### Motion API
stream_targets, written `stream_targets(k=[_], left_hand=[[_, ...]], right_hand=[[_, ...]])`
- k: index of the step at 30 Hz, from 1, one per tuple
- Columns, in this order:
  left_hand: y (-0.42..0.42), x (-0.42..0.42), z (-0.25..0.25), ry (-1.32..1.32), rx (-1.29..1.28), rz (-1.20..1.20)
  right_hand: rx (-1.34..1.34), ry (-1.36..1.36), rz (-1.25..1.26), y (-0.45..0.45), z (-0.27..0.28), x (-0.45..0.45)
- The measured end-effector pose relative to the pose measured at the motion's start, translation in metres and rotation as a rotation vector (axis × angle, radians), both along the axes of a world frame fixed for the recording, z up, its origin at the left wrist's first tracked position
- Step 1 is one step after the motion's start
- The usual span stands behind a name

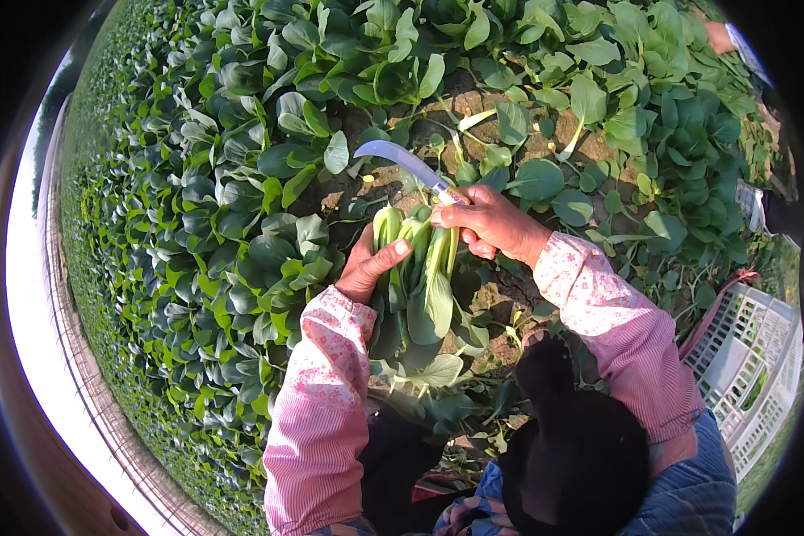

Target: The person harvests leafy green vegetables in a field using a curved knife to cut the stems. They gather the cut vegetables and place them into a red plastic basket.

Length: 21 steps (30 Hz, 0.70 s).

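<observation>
My left hand (pixel 370 266) grips a bunch of green-stemmed bok choy (pixel 429 295) with the thumb across the stems. The stem bases point up and away from me, and the leaves hang down towards my knees. In my right hand (pixel 499 224) is a curved sickle knife (pixel 402 159), its blade reaching out to the upper left above bare soil. The fingers of that hand rest against the bunch's right-hand stems, and they hide most of the knife's handle. Whether they also grip a stem I cannot tell.
Dense bok choy plants (pixel 241 201) stand on the left and ahead. Loose leaves (pixel 536 179) lie on the soil (pixel 469 107). A white slatted plastic crate (pixel 744 368) sits at the right, and another person's hand (pixel 718 37) shows at the upper right.
</observation>
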<state>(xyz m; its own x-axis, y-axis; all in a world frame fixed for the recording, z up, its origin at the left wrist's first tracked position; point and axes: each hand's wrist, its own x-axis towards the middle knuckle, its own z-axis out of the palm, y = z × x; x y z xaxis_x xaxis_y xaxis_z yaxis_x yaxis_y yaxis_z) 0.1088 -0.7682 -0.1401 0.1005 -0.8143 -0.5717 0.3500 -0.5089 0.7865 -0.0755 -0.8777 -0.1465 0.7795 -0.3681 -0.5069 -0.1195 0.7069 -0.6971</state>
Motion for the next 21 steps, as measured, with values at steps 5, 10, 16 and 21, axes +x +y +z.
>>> stream_targets(k=[5, 10, 16, 21], left_hand=[[-0.015, -0.017, 0.0, -0.187, -0.109, -0.025], [-0.067, -0.006, 0.017, -0.798, -0.064, -0.357], [-0.147, -0.014, 0.013, -1.546, 0.079, -1.173], [-0.192, -0.013, -0.001, -1.641, 0.231, -1.355]], right_hand=[[0.057, -0.056, -0.091, -0.004, -0.006, -0.001], [-0.008, 0.089, -0.3, -0.03, -0.052, -0.004], [-0.32, 0.35, -0.285, -0.076, -0.094, 0.022], [-0.62, 0.5, -0.199, -0.089, -0.125, 0.045]])
